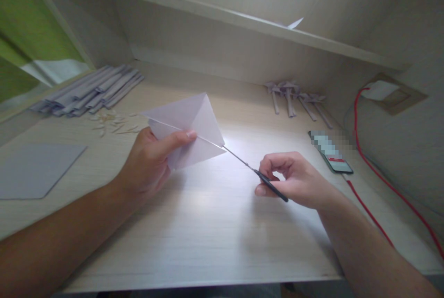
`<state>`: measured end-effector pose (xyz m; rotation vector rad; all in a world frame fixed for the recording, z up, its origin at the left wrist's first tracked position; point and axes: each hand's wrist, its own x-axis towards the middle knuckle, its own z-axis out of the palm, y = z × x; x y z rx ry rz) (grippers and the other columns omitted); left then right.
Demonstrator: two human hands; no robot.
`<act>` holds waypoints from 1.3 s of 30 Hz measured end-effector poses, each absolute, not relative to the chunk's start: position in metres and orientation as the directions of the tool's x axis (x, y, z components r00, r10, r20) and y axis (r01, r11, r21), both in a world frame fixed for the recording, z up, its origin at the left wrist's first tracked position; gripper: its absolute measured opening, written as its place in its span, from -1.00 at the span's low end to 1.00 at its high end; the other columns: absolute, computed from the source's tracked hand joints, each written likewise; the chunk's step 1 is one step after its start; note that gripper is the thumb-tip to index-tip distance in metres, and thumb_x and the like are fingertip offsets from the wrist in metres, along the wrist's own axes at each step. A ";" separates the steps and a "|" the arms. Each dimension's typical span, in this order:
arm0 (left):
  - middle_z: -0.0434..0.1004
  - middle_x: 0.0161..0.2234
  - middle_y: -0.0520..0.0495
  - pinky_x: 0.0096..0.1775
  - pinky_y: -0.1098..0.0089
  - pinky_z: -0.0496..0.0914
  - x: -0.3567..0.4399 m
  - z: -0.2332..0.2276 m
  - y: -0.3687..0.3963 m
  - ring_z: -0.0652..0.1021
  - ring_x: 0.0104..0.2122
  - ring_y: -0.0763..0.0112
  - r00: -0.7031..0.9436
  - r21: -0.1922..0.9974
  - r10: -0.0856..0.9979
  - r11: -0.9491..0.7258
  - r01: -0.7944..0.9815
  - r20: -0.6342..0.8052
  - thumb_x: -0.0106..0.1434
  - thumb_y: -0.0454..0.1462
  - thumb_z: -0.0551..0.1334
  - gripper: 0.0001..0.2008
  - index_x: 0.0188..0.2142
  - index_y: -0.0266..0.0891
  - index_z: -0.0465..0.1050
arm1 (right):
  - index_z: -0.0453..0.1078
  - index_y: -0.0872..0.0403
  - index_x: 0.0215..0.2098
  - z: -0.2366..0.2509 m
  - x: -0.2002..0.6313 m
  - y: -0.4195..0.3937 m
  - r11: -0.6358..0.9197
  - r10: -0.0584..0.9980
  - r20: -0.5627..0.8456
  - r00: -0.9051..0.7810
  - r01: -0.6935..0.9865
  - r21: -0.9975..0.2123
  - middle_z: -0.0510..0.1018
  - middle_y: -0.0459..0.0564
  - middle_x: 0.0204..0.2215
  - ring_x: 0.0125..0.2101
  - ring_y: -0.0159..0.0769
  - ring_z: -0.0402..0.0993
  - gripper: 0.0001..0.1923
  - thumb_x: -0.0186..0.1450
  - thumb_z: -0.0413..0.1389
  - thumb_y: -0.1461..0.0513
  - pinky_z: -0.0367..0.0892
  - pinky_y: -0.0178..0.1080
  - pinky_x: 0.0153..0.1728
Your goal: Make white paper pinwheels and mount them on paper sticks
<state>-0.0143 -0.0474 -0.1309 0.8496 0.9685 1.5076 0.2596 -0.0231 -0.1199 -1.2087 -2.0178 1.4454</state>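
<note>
From the head camera, the left hand [149, 161] holds a folded sheet of paper [189, 127] up off the surface [208, 224], thumb pinched over its lower edge with the fingers behind. The right hand [294, 180] is curled around the dark handles of a pair of scissors [255, 173], whose thin blades reach left to the paper's right corner, lying along the fold line. How far apart the blades stand cannot be told, as they appear edge-on.

The work in hand looks like cutting along the crease, with the cut only just at the paper's edge. The next move would call for keeping the sheet taut and steady in the left hand while the blades travel straight along the fold, without wandering off the line.

Around this, a bundle of paper strips [90, 92] lies at the far left, with small scraps [114, 124] beside it and a flat sheet [34, 168] nearer. Some finished paper pieces on sticks [294, 96] rest at the back right, a phone [331, 152] and a red cable [374, 173] beyond the right hand
</note>
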 end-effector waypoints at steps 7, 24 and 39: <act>0.67 -0.25 0.01 -0.20 0.39 0.45 -0.015 -0.130 -0.048 0.56 -0.26 0.33 -0.153 0.915 0.988 -0.076 -0.396 0.016 0.10 -0.30 0.51 -0.80 -0.25 -0.19 0.65 | 0.43 0.07 -0.55 -0.119 0.259 -0.023 0.108 0.819 -0.170 -0.548 0.437 -0.893 0.43 -0.15 -0.61 -0.55 -0.41 0.30 -0.62 0.09 0.47 0.06 0.15 -0.31 -0.52; 0.68 -0.37 -0.14 -0.39 0.31 0.45 -0.012 -0.140 -0.048 0.64 -0.40 0.11 0.092 0.984 0.983 0.164 -0.072 -0.157 -0.02 -0.15 0.48 -0.78 -0.37 -0.18 0.67 | 0.48 0.09 -0.45 -0.128 0.253 -0.017 0.232 0.866 -0.232 -0.443 0.767 -0.599 0.53 -0.12 -0.53 -0.50 -0.37 0.37 -0.90 0.21 0.26 0.24 0.19 -0.31 -0.49; 0.54 -0.50 0.05 -0.50 0.51 0.24 -0.013 -0.140 -0.054 0.46 -0.53 0.45 0.501 0.918 0.775 0.265 0.295 -0.385 0.13 -0.24 0.37 -0.89 -0.42 -0.25 0.58 | 0.53 0.10 -0.31 -0.143 0.233 -0.033 0.154 0.887 0.070 -0.457 0.148 -0.977 0.54 -0.08 -0.47 -0.48 -0.39 0.39 -0.76 0.35 0.27 0.08 0.27 -0.32 -0.46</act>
